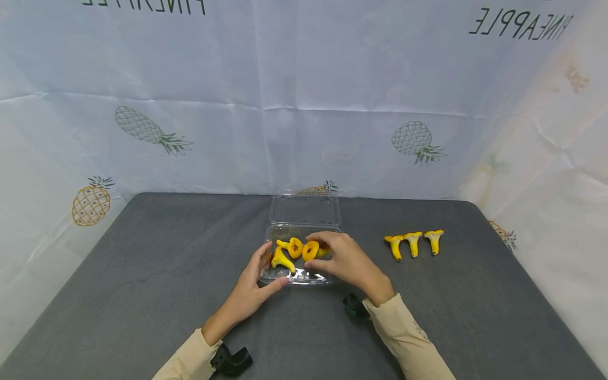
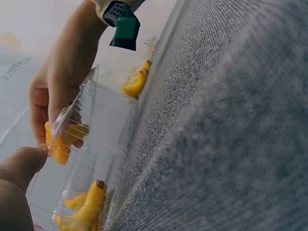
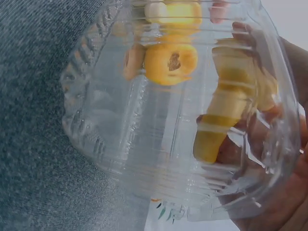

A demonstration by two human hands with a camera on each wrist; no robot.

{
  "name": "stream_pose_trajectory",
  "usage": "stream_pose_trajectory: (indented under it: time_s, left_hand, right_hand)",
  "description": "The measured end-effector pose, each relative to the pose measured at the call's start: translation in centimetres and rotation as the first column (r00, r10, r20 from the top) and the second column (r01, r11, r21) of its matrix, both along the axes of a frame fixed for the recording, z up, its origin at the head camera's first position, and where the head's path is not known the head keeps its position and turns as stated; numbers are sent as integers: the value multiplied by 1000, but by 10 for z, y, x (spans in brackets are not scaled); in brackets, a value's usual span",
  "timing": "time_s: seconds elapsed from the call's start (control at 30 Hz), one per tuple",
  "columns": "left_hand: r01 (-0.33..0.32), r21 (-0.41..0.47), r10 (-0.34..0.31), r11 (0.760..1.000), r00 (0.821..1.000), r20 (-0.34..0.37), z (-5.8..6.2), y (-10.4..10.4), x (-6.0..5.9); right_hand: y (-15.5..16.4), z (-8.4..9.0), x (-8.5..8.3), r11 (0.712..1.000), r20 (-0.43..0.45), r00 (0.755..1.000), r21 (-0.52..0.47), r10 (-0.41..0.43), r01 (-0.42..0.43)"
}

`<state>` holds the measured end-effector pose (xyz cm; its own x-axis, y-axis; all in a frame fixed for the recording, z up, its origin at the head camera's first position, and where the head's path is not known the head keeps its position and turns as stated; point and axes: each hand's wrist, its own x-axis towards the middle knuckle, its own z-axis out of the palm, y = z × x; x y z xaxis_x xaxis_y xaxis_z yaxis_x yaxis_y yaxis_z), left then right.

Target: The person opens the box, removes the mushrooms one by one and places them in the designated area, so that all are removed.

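Pineapple-print fabric (image 1: 304, 68) backs a gray counter (image 1: 166, 290) as the right hand's (image 1: 345, 257) fingers pinch a yellow mushroom (image 1: 311, 250) at a clear container (image 1: 311, 281) holding two loose mushrooms (image 1: 283, 260). The left hand's (image 1: 252, 287) extended fingers touch its left corner; three mushrooms (image 1: 414, 244) lie to the right.
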<state>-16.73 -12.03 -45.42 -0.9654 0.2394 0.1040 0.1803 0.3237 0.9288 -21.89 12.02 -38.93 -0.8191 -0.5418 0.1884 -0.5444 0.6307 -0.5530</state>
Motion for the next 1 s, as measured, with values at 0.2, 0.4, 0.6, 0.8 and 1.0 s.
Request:
stream_pose_trajectory:
  time_s: [0.2,0.4,0.6,0.8,1.0]
  left_hand:
    - [-3,-2,3,1000,1000,0,0,1,0]
    - [-11,2,11,1000,1000,-4,1,1,1]
    - [-12,-2,12,1000,1000,-9,2,1,1]
    - [-10,-8,10,1000,1000,-15,1,1,1]
    - [-15,-14,14,1000,1000,-9,0,0,1]
  right_hand:
    - [7,2,2,998,-8,998,-25,-61,61]
    - [17,6,6,992,-21,993,-61,-113,112]
    - [27,9,10,984,-35,986,-84,-164,160]
    - [36,10,15,969,-18,976,-125,-215,212]
    - [45,8,22,952,13,963,-151,-269,268]
